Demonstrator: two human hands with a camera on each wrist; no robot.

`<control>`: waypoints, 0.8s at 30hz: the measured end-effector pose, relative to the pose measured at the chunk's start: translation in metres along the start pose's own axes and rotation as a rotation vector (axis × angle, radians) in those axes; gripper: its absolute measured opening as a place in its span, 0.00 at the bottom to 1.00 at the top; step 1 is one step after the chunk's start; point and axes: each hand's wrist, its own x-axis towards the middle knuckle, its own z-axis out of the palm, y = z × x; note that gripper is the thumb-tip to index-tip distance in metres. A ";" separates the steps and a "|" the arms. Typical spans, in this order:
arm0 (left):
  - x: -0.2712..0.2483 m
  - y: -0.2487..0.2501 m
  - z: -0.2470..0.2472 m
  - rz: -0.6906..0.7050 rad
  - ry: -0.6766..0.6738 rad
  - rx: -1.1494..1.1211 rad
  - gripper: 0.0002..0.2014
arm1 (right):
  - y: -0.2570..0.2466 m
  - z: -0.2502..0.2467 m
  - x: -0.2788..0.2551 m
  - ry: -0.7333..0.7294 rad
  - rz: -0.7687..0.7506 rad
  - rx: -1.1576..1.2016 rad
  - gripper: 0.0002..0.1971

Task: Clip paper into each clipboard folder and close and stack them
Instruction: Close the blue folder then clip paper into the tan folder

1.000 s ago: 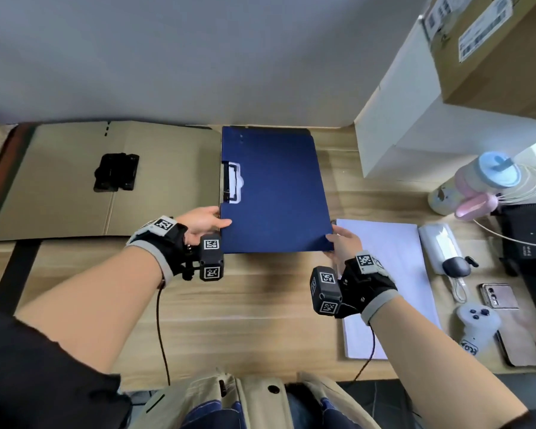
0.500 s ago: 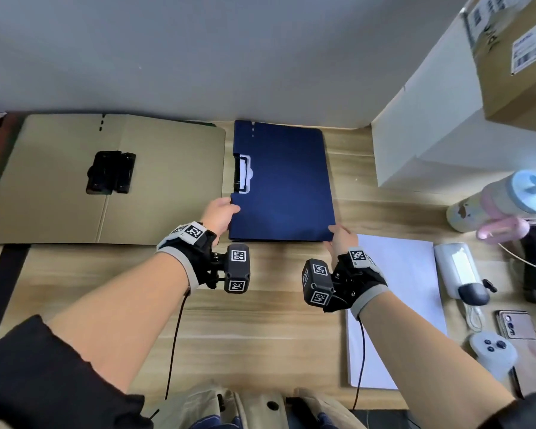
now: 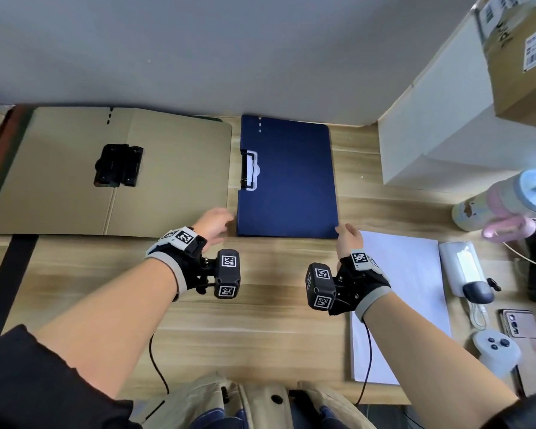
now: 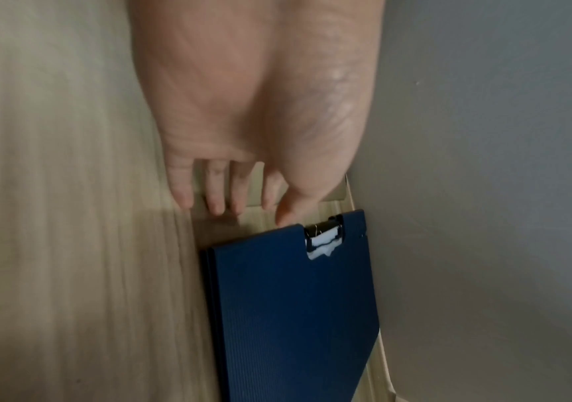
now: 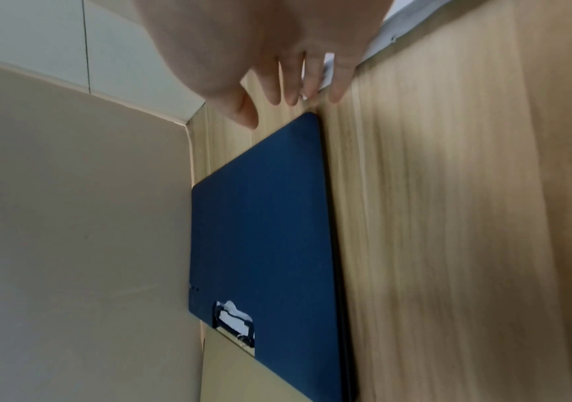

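A closed blue clipboard folder point(image 3: 287, 178) lies flat by the wall, with white paper showing under its clip point(image 3: 249, 171). In the left wrist view the blue folder's point(image 4: 294, 299) side edge shows more than one layer. An open tan folder point(image 3: 59, 181) with a black clip point(image 3: 118, 165) lies to its left. A sheet of white paper point(image 3: 403, 305) lies on the right. My left hand point(image 3: 214, 222) hovers at the blue folder's near left corner, fingers straight and holding nothing. My right hand point(image 3: 348, 238) sits at the near right corner with its fingers point(image 5: 336, 92) spread over the paper's edge.
A white box point(image 3: 430, 134) with a cardboard box point(image 3: 523, 57) on it stands at the back right. A pastel bottle point(image 3: 508, 202), a white device point(image 3: 460, 267), a phone point(image 3: 519, 323) and a controller point(image 3: 495, 351) crowd the right edge. Bare wooden desk point(image 3: 260, 320) lies in front.
Both hands have come off the blue folder's near corners and drawn slightly back toward me. The folder stays flat by the wall.
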 end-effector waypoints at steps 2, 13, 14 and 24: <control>0.000 -0.012 -0.015 -0.054 0.027 -0.025 0.16 | 0.005 0.001 -0.004 0.024 -0.017 -0.013 0.21; -0.006 -0.060 -0.107 -0.148 0.100 -0.401 0.15 | 0.032 0.053 -0.057 -0.376 0.162 -0.030 0.15; -0.005 -0.058 -0.112 -0.141 0.096 -0.456 0.13 | 0.033 0.058 -0.061 -0.387 0.166 -0.042 0.15; 0.004 -0.056 -0.134 -0.153 0.085 -0.455 0.18 | 0.035 0.097 -0.092 -0.421 0.175 -0.086 0.13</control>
